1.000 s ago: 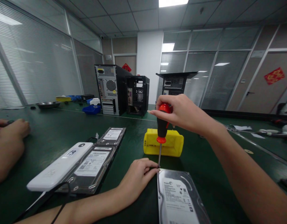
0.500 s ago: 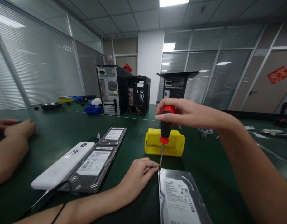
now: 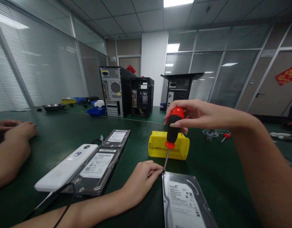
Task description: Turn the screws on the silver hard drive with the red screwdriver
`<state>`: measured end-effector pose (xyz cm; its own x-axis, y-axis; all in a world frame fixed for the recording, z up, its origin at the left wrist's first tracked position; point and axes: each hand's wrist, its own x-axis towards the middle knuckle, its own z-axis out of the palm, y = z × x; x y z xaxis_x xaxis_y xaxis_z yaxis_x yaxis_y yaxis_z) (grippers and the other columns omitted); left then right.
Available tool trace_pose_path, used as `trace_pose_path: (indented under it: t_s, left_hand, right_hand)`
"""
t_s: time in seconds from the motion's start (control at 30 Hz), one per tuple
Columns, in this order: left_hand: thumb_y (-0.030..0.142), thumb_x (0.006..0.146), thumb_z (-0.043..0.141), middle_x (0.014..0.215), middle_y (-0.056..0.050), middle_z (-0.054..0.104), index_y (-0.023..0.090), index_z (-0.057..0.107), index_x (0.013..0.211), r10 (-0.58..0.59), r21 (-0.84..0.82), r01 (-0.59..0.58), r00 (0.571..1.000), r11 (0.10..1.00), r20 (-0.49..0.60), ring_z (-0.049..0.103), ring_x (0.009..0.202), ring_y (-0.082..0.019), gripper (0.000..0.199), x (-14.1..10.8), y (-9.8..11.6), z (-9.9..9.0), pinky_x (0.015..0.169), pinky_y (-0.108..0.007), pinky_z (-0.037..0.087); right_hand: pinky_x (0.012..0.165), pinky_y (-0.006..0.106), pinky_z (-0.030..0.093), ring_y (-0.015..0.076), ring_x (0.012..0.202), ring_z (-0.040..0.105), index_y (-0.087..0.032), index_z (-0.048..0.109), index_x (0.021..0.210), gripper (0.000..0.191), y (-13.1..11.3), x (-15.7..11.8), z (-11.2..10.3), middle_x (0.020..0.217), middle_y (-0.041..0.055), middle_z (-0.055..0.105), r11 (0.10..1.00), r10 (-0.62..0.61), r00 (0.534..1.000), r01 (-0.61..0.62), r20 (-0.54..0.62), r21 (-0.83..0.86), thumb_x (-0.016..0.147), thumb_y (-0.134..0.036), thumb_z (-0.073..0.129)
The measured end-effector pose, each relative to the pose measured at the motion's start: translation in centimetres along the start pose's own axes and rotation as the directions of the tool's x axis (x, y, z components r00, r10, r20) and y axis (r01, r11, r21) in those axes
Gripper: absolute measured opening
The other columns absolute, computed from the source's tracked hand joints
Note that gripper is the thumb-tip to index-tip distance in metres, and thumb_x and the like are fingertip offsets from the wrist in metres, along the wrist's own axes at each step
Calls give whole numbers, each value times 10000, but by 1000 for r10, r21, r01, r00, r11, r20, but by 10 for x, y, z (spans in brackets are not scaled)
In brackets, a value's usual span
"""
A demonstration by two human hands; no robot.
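Head view: right grip (image 3: 195, 114) closed around screwdriver (image 3: 173, 131)

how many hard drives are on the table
3. One drive lies by the left hand, a second drive beside the white device, a third drive just beyond that. More could be hidden farther back.

The near hard drive (image 3: 182, 202) runs off the bottom edge, and the screwdriver tip (image 3: 164, 169) is too small to make out.

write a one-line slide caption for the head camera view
Right hand tilts a red-and-black screwdriver at the corner of a hard drive, left hand at its tip.
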<state>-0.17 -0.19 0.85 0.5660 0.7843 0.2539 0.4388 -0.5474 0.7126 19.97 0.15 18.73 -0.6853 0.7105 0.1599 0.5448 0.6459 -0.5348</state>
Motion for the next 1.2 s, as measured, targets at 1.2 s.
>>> trace_pose_path:
  t_s: [1.2]
  left_hand:
    - [286,826,646,931,-12,748,186,633,1150,-33,-123,30,999,992,-21,667,695,-176,339,6,0,8,659,-240,462]
  right_hand:
    - [684,238,437,108,752,551,-167,581,959,219,-3,23,22,878,-2,582,948,-202,962,144,-185,-283,890,-371,540]
